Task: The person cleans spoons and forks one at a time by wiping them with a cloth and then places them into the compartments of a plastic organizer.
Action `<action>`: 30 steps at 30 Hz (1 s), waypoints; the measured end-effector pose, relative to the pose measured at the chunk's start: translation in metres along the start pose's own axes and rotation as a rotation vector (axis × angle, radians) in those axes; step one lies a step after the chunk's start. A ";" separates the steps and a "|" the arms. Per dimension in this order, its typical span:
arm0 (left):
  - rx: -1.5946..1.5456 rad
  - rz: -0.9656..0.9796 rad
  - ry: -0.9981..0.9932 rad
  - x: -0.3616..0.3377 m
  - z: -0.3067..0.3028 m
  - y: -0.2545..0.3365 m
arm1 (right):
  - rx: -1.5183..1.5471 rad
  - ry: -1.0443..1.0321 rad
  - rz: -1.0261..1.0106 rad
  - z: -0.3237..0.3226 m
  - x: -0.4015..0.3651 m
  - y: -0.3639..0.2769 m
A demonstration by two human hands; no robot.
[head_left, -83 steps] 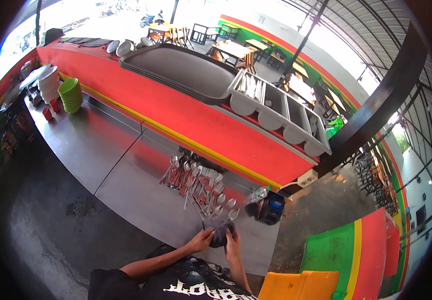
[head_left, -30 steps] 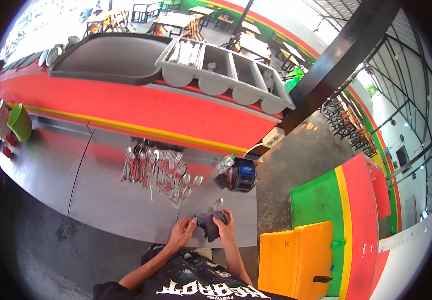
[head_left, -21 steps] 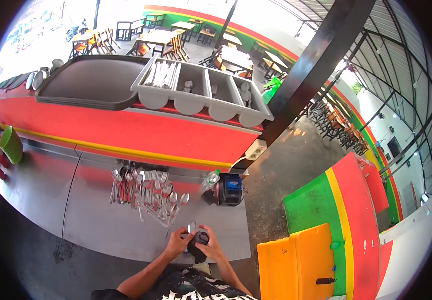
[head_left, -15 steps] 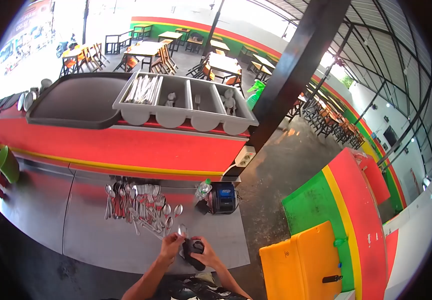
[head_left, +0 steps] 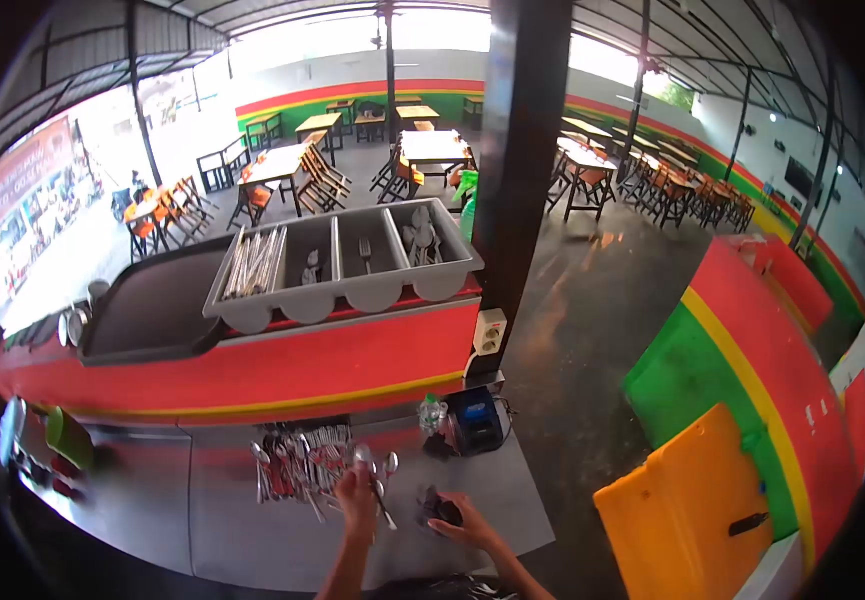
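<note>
My left hand [head_left: 356, 507] is closed round a spoon [head_left: 362, 455], whose bowl points up above the fingers. It is at the right edge of a pile of spoons and forks [head_left: 302, 462] on the grey metal counter. Another spoon [head_left: 383, 497] lies just right of this hand. My right hand [head_left: 466, 522] is closed on a crumpled dark cloth [head_left: 434, 506], apart from the left hand and near the counter's front right part.
A grey cutlery tray [head_left: 342, 290] with divided compartments stands on the red ledge beside a dark serving tray [head_left: 157, 300]. A clear bottle [head_left: 431, 412] and a black-blue device [head_left: 476, 418] sit at the back of the counter. A black post [head_left: 517, 170] rises behind.
My hands have moved apart. The left hand carries the spoon to the pile's edge, while the cloth in my right hand is away from it. My view has turned and tilted up.
</note>
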State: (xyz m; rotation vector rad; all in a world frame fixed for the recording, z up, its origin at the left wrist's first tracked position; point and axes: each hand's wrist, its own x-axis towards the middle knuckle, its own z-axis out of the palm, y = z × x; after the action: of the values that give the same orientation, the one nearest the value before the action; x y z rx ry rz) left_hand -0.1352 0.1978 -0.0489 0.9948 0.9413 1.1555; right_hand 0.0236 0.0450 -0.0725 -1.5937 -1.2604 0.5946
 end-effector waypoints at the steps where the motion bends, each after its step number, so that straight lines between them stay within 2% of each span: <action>1: 0.076 0.067 -0.038 0.004 0.005 -0.019 | 0.031 -0.088 -0.006 0.003 0.007 0.011; 3: 0.014 0.050 -0.121 -0.013 0.036 -0.006 | 0.047 -0.306 -0.019 0.000 0.011 0.037; 6: 0.041 -0.119 -0.161 -0.011 0.056 -0.014 | 0.610 -0.554 0.356 -0.010 0.025 0.025; 8: -0.079 -0.178 -0.217 -0.007 0.070 -0.017 | 0.960 -0.416 0.508 -0.006 0.021 0.021; 9: -0.112 -0.192 -0.182 -0.006 0.083 -0.012 | 1.131 -0.344 0.586 -0.006 0.019 0.021; 12: -0.150 -0.176 -0.280 0.004 0.101 -0.012 | 1.154 -0.130 0.651 -0.017 0.021 0.023; 15: 0.081 -0.112 -0.314 -0.001 0.128 0.020 | 1.027 -0.005 0.546 -0.045 0.040 0.002; 18: 0.456 0.239 -0.446 0.006 0.155 0.061 | 0.726 -0.024 0.346 -0.062 0.071 0.012; 20: 0.295 0.314 -0.473 0.025 0.171 0.081 | 0.726 0.048 0.171 -0.083 0.098 -0.036; 21: 0.214 0.349 -0.486 0.036 0.179 0.093 | 0.608 0.034 0.108 -0.092 0.114 -0.049; 23: 0.375 0.505 -0.464 0.055 0.193 0.133 | 0.422 0.034 -0.071 -0.113 0.147 -0.082; 24: 0.367 0.597 -0.442 0.071 0.202 0.148 | 0.352 0.049 -0.186 -0.124 0.165 -0.104; 27: 0.415 0.831 -0.352 0.104 0.229 0.204 | 0.277 0.145 -0.358 -0.136 0.218 -0.158; 29: 0.448 0.815 -0.311 0.125 0.242 0.232 | 0.244 0.232 -0.439 -0.137 0.248 -0.181; 30: 0.477 0.895 -0.310 0.138 0.250 0.244 | 0.221 0.256 -0.462 -0.140 0.262 -0.191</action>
State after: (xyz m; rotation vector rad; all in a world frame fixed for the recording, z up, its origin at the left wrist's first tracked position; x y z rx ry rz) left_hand 0.0567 0.3297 0.2454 2.0467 0.5109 1.4536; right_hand 0.1447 0.2285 0.2041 -1.1040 -1.2627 0.2186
